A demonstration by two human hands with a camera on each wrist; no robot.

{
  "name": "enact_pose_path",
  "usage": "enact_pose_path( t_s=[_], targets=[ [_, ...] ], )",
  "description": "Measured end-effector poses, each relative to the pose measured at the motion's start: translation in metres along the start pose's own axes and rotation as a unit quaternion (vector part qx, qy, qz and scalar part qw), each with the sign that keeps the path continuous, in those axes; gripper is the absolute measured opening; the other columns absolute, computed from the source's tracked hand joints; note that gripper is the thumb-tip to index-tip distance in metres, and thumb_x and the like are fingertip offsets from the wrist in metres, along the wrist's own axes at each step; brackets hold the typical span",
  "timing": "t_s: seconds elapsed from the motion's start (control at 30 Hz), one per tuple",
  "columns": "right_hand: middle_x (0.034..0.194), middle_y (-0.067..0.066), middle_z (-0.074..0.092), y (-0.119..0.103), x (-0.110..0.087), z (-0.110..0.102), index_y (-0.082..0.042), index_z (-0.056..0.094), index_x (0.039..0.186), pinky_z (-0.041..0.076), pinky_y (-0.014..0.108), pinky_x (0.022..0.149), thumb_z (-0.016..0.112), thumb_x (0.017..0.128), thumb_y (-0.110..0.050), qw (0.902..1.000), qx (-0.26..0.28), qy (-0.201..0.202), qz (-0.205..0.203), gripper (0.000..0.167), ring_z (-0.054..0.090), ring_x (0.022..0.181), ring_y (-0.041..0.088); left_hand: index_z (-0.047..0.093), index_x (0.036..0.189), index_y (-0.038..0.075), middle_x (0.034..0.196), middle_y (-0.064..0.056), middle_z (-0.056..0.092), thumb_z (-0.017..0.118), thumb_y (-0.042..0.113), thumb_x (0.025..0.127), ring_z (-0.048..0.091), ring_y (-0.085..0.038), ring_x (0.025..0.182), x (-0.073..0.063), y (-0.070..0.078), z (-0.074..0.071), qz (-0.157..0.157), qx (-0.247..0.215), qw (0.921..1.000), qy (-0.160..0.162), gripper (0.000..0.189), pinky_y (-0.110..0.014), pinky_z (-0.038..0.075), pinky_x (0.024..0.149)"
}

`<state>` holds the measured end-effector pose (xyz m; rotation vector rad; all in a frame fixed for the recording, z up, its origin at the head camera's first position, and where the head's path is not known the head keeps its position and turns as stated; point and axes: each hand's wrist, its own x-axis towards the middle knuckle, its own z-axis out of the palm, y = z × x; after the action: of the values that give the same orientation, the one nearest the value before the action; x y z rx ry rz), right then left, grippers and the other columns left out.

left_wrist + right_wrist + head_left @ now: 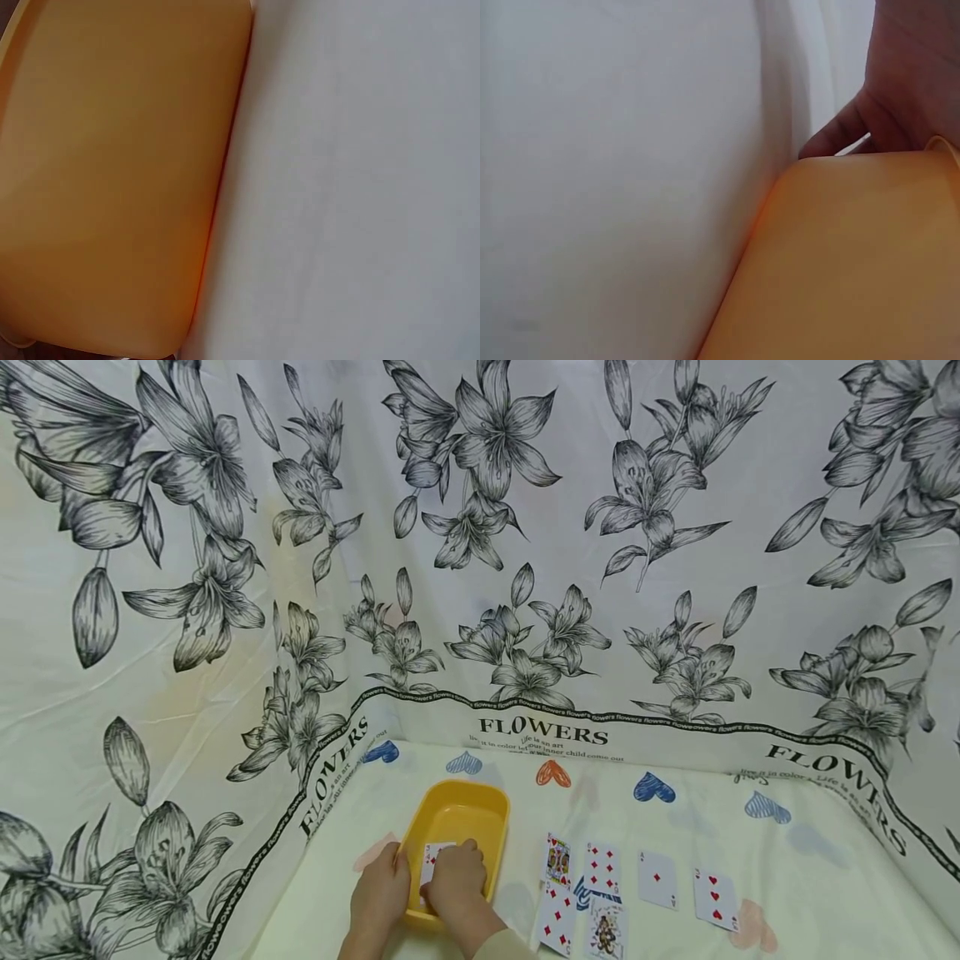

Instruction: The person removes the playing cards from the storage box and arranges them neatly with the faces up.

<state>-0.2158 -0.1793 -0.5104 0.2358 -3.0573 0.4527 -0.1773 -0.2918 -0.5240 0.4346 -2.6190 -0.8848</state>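
Observation:
A yellow plastic tray lies on the patterned cloth in the head view. My left hand grips its left rim near the front, thumb along the edge. Reaching inside, my right hand has curled fingers and thumb on a playing card with red diamonds; the hand covers much of the card. The left wrist view is filled by the tray's outer wall and pale cloth. In the right wrist view, a hand shows beside the tray wall, its fingers partly hidden behind the tray.
Face-up playing cards lie right of the tray: a king of hearts, six of diamonds, ace of diamonds, three of hearts, five of diamonds and joker. A flower-printed curtain encloses the back and left side.

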Motion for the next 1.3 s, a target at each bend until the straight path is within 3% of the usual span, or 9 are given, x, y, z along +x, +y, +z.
enact_pose_path(
  t_s=[0.23, 0.4, 0.77, 1.07, 1.2, 1.3],
  targets=[
    [0.082, 0.014, 0.051, 0.005, 0.0, -0.003, 0.003, 0.067, 0.084, 0.056, 0.042, 0.065, 0.097, 0.061, -0.024, 0.9976, 0.061, 0.03, -0.013, 0.047, 0.055, 0.074, 0.028, 0.067, 0.114, 0.003, 0.094, -0.012, 0.072, 0.048, 0.019, 0.104, 0.058, -0.022, 0.065, 0.0, 0.001, -0.001, -0.003, -0.002, 1.0, -0.003, 0.027, -0.049, 0.049, 0.063],
    [0.08, 0.013, 0.052, 0.007, 0.003, -0.003, 0.0, 0.065, 0.081, 0.055, 0.043, 0.067, 0.092, 0.063, -0.014, 0.9964, 0.08, 0.026, -0.012, 0.036, 0.055, 0.074, 0.028, 0.067, 0.115, 0.003, 0.094, -0.012, 0.072, 0.048, 0.019, 0.104, 0.057, -0.022, 0.065, -0.001, 0.003, -0.002, -0.008, 0.0, 0.9999, -0.008, 0.028, -0.048, 0.049, 0.063],
    [0.078, 0.012, 0.055, 0.015, 0.003, -0.009, -0.001, 0.063, 0.078, 0.052, 0.045, 0.074, 0.099, 0.048, -0.008, 0.9915, 0.122, 0.036, -0.026, 0.048, 0.056, 0.077, 0.031, 0.067, 0.115, 0.003, 0.096, -0.014, 0.072, 0.048, 0.019, 0.104, 0.058, -0.024, 0.067, -0.002, 0.005, -0.003, -0.007, 0.002, 1.0, -0.005, 0.027, -0.05, 0.049, 0.065],
    [0.079, 0.012, 0.055, 0.013, 0.001, -0.013, 0.002, 0.062, 0.084, 0.054, 0.043, 0.074, 0.088, 0.068, 0.0, 0.9857, 0.162, 0.048, -0.005, 0.03, 0.056, 0.073, 0.027, 0.067, 0.113, 0.002, 0.096, -0.014, 0.072, 0.049, 0.018, 0.104, 0.061, -0.026, 0.069, -0.003, 0.005, -0.003, 0.0, 0.006, 1.0, 0.002, 0.026, -0.052, 0.05, 0.066],
    [0.077, 0.009, 0.058, 0.014, 0.002, -0.015, 0.0, 0.063, 0.081, 0.055, 0.041, 0.071, 0.083, 0.073, 0.002, 0.9818, 0.183, 0.048, -0.001, 0.022, 0.057, 0.07, 0.024, 0.067, 0.115, 0.002, 0.096, -0.014, 0.072, 0.049, 0.019, 0.104, 0.06, -0.025, 0.068, -0.002, 0.006, -0.004, -0.005, 0.006, 1.0, -0.005, 0.027, -0.052, 0.05, 0.066],
    [0.076, 0.006, 0.061, 0.016, 0.002, -0.016, -0.003, 0.066, 0.078, 0.055, 0.037, 0.069, 0.081, 0.074, 0.003, 0.9734, 0.225, 0.042, 0.004, 0.017, 0.058, 0.069, 0.022, 0.066, 0.117, 0.001, 0.097, -0.015, 0.072, 0.048, 0.019, 0.104, 0.06, -0.025, 0.069, -0.001, 0.006, -0.004, -0.007, 0.007, 0.9999, -0.01, 0.028, -0.052, 0.05, 0.067]
  ],
)
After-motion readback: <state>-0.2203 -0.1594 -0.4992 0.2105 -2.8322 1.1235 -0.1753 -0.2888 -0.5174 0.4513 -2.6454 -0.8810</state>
